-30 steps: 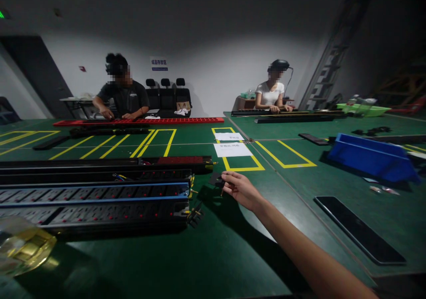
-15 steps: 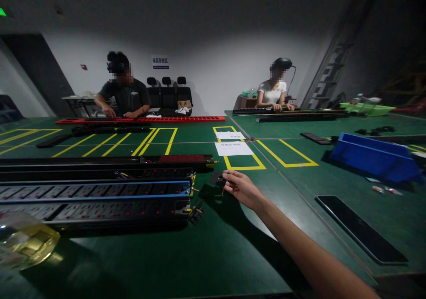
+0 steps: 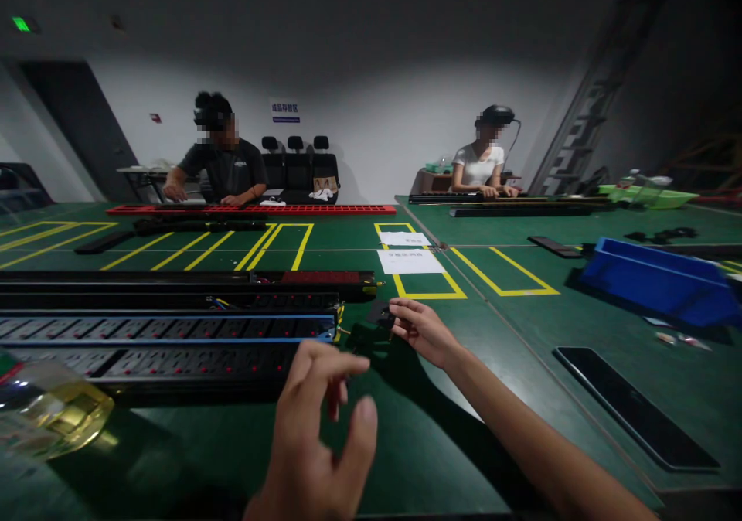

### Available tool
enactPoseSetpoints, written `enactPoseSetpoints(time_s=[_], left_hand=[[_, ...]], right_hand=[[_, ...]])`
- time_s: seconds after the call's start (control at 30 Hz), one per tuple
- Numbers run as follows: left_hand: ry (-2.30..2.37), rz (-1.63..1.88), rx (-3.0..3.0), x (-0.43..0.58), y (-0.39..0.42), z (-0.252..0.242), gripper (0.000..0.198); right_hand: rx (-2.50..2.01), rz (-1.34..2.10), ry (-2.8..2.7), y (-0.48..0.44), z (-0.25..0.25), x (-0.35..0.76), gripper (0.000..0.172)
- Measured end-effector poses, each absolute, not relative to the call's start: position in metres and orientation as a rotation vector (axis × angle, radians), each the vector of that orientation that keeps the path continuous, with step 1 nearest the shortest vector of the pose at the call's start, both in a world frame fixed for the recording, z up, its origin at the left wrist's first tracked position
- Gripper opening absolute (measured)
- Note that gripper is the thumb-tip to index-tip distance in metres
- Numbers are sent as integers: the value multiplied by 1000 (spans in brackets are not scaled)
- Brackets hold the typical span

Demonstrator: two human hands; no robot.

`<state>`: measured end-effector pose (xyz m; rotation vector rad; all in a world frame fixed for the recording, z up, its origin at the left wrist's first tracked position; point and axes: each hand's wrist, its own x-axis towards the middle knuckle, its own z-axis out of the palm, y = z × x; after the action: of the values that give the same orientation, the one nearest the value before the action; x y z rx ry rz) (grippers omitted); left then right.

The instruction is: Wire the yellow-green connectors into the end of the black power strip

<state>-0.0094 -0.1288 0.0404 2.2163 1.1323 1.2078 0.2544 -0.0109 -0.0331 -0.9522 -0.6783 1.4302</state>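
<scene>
My right hand (image 3: 426, 332) pinches a small flat black part (image 3: 379, 314), held just past the right ends of the power strips. Nearer to me, my left hand (image 3: 325, 436) is raised with thumb and fingers apart and nothing between them. It covers part of the closest black power strip (image 3: 191, 365), which has a row of sockets with small red spots. Behind that one lies a power strip with blue edges (image 3: 174, 328). Farther back is a long black housing (image 3: 267, 280) with a dark red section. Yellow and black wires (image 3: 342, 312) stick out at the strip ends.
A bottle of yellow liquid (image 3: 63, 413) lies at the near left. On the right are a smartphone (image 3: 631, 405) and a blue bin (image 3: 658, 281). Paper sheets (image 3: 411, 261) lie mid-table. Two people work across the green table, one at a long red frame (image 3: 325, 209).
My left hand has come into view from below, in front of the strips. My right hand keeps its pinch on the black part in nearly the same place. The view has shifted slightly.
</scene>
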Motion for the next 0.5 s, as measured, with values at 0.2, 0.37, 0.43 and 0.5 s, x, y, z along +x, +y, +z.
enactPoseSetpoints(time_s=[0.2, 0.37, 0.43, 0.5], left_hand=[[1374, 1028, 2205, 33, -8, 42, 22], [1204, 791, 2209, 34, 28, 23, 23], [1180, 766, 2160, 34, 29, 16, 26], [1204, 797, 2103, 35, 29, 9, 27]], right_hand=[[-934, 1395, -735, -16, -25, 246, 46], [-891, 1400, -795, -21, -22, 239, 49], [-892, 1392, -825, -22, -23, 236, 48], [-897, 1378, -859, -22, -26, 234, 48]])
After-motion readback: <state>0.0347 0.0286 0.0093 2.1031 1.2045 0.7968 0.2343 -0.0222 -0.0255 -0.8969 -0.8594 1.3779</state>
